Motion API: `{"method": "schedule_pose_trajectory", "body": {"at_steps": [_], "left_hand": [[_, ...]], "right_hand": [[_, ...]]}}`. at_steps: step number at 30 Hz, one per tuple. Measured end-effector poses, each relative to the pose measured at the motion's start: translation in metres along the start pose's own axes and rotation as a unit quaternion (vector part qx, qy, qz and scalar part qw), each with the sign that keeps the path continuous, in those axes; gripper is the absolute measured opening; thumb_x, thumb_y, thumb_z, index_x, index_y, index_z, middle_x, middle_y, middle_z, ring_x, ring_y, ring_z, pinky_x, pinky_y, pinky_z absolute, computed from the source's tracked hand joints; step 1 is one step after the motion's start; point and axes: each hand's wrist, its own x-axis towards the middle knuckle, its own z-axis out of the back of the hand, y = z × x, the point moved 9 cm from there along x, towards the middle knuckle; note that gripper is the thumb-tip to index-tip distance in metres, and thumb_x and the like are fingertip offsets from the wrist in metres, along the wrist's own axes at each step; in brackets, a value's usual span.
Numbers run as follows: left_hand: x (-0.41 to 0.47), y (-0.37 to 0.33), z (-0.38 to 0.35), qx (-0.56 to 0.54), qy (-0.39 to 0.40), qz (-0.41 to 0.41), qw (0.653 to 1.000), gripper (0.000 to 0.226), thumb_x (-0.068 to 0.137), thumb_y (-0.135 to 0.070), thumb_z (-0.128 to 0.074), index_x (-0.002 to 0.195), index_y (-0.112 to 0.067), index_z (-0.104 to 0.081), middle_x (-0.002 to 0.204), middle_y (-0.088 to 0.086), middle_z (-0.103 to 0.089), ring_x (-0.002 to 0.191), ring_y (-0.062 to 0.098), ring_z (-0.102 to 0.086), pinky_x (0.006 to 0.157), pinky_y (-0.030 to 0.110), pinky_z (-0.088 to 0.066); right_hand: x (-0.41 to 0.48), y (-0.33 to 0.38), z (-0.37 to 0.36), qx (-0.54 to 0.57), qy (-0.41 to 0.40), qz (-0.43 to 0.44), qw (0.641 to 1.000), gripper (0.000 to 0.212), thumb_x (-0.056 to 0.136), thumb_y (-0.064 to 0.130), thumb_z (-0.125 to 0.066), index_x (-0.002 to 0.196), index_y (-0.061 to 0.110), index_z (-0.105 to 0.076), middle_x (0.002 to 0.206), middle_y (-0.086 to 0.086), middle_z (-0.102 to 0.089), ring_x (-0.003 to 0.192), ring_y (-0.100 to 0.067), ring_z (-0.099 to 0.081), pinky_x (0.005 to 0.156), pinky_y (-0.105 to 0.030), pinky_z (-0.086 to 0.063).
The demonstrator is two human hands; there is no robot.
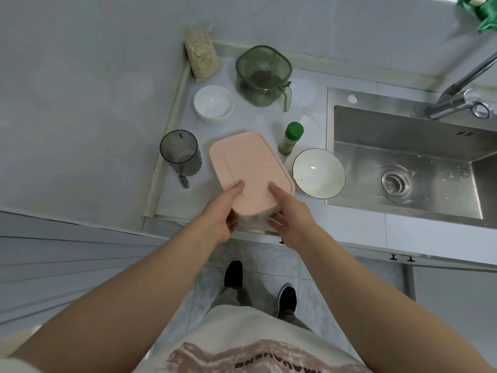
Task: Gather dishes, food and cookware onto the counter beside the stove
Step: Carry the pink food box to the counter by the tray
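A person stands in front of the worktop [355, 224] and holds a box with a pink lid [250, 168] with both bare hands. The left grip [223, 211] closes on the near left corner of the box, with the thumb flat on the lid and the fingers curled round the side below. The right grip [290, 219] closes on the near right corner in the same manner, thumb on top and fingers under the rim. The box is at the front part of the worktop and its near end reaches over the front edge; I cannot tell if its bottom touches the surface. Just left of the box stands a grey measuring cup [180, 154], and just right of it a bottle with a green cap [290, 138] and a large white bowl [318, 173] with a dark rim. Further back are a small white bowl [213, 103], a green container with a lid [263, 74] and a bag of grains [201, 53] that leans in the corner against the wall. To the right of the worktop is a steel sink [403, 162] with its faucet [462, 95].
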Motion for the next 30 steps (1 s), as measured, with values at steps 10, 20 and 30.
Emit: {"method": "schedule_pose_trajectory", "body": {"at_steps": [10,20,30], "left_hand": [[-0.052,-0.030,0.005,-0.035,0.016,-0.054,0.998,0.022,0.083,-0.037,-0.078,0.090,-0.021,-0.064,0.072,-0.003,-0.065,0.068,0.014,-0.059,0.056,0.026,-0.042],[-0.144,-0.081,-0.063,0.004,0.163,-0.214,0.963,0.020,0.085,-0.022,-0.074,0.103,-0.013,-0.072,0.104,0.000,-0.077,0.104,0.016,-0.071,0.092,0.032,-0.054],[-0.205,-0.013,-0.202,0.200,0.352,-0.203,0.891,0.037,0.074,-0.027,-0.074,0.108,-0.013,-0.072,0.108,-0.001,-0.076,0.105,0.017,-0.071,0.106,0.043,-0.048]], "right_hand": [[-0.058,0.022,-0.015,0.053,0.050,0.051,0.996,0.031,0.083,0.032,-0.079,0.104,0.014,-0.066,0.104,-0.003,-0.076,0.102,-0.021,-0.071,0.094,-0.033,-0.055],[-0.145,0.084,0.023,0.129,0.077,0.204,0.967,0.034,0.087,0.024,-0.074,0.118,0.012,-0.067,0.113,-0.003,-0.075,0.115,-0.022,-0.067,0.102,-0.039,-0.052],[-0.229,0.051,0.158,0.264,-0.088,0.293,0.915,0.041,0.087,0.023,-0.074,0.125,0.009,-0.064,0.118,-0.008,-0.073,0.116,-0.027,-0.066,0.102,-0.038,-0.052]]}}
